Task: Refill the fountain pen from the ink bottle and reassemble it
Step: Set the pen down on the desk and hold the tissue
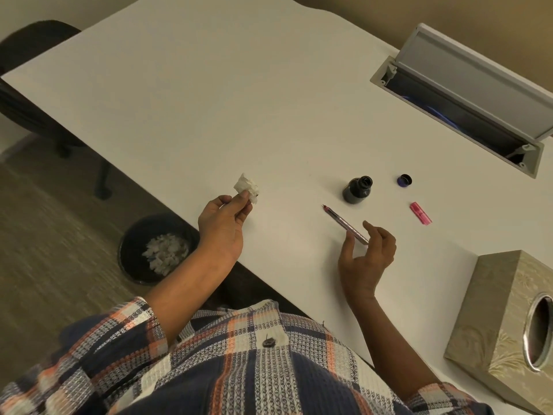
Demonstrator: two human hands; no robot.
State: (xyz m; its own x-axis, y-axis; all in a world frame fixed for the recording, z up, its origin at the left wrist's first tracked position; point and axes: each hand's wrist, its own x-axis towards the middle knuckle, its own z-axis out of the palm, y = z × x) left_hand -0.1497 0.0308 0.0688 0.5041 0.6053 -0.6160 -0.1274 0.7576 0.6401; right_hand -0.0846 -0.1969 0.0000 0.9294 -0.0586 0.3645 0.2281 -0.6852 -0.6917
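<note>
Now your left hand point(223, 223) pinches a tissue point(247, 187), your right hand point(369, 259) the pen point(344, 224) near the bottle point(357, 191); likely wiping, so next reach the pink cap point(420, 213) right of the bottle.

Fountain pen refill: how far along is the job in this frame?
Done: ink bottle stands open, its lid beside it. In hand: right hand holds the pen, nib bare; left hand pinches a crumpled tissue, probably wiping. Left: the pink pen cap lies on the table, bottle uncapped. Ink level unreadable.
</note>
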